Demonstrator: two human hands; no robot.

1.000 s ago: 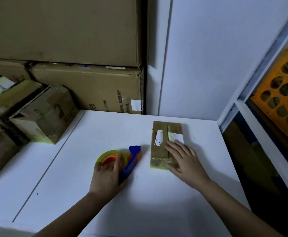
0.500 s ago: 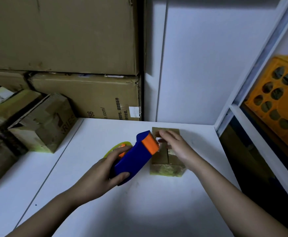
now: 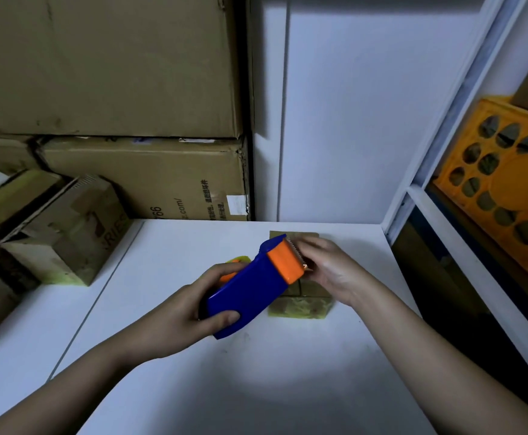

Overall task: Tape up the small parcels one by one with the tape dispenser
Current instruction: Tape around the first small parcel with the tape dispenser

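The left hand grips the blue handle of the tape dispenser, with the thumb laid along the near side of the handle and the other fingers curled round its far side. The dispenser is lifted off the white table and tilted, so that its orange head and toothed cutter point up and away from the person, over the near part of the small parcel.

The parcel, a flat brown cardboard box with yellowish tape across its near end, lies on the table towards the back right corner, close to the white wall. Most of its top is covered by the dispenser head and by the right hand.

The right hand is at the cutter end of the dispenser, above the parcel. Its fingers are bunched close together at the cutter teeth, but the picture is blurred there, and I cannot tell whether they pinch a tape end or only touch the head.

To the left of the parcel, at the table's left edge, sits a smaller cardboard box. Behind that box large cartons are stacked against the wall. To the right of the parcel, beyond the table's edge, an orange crate stands on a shelf.
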